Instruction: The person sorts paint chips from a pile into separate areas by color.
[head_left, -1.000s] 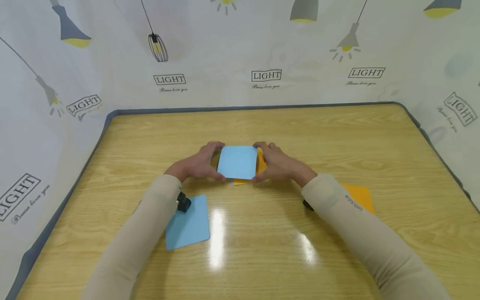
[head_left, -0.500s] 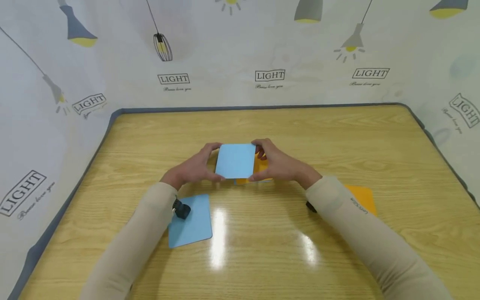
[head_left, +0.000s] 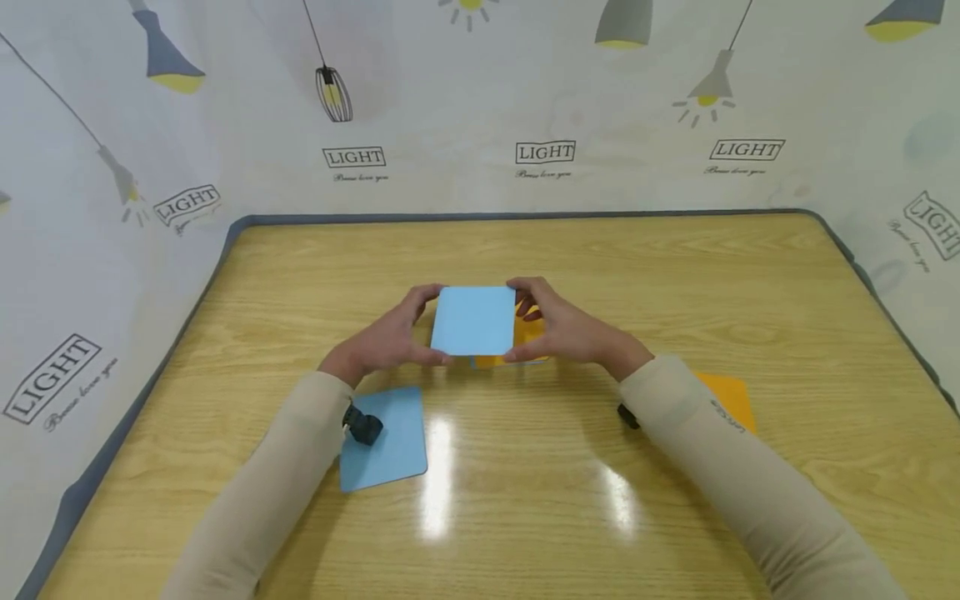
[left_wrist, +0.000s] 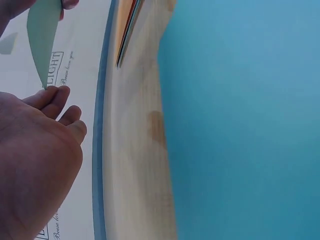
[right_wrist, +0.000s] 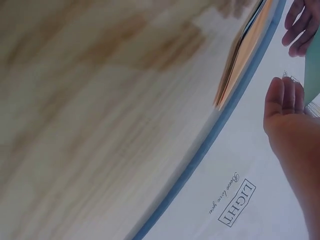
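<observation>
Between my two hands, a light blue square card is held face up by its left and right sides. My left hand pinches its left edge, thumb at the near corner and fingers at the far corner. On the other side my right hand grips the right edge in the same way. A pile of cards with an orange one on top lies on the table beneath, partly hidden by the held card. From the side, the left wrist view shows this pile well below the raised card.
Under my left wrist lies another blue card on the wooden table. An orange card is partly covered by my right sleeve. White printed sheeting stands behind the table's far edge and at both sides.
Both hands have lifted the blue card slightly higher and a little left over the pile. More of the orange card beneath shows at the right. The head view has shifted slightly.
</observation>
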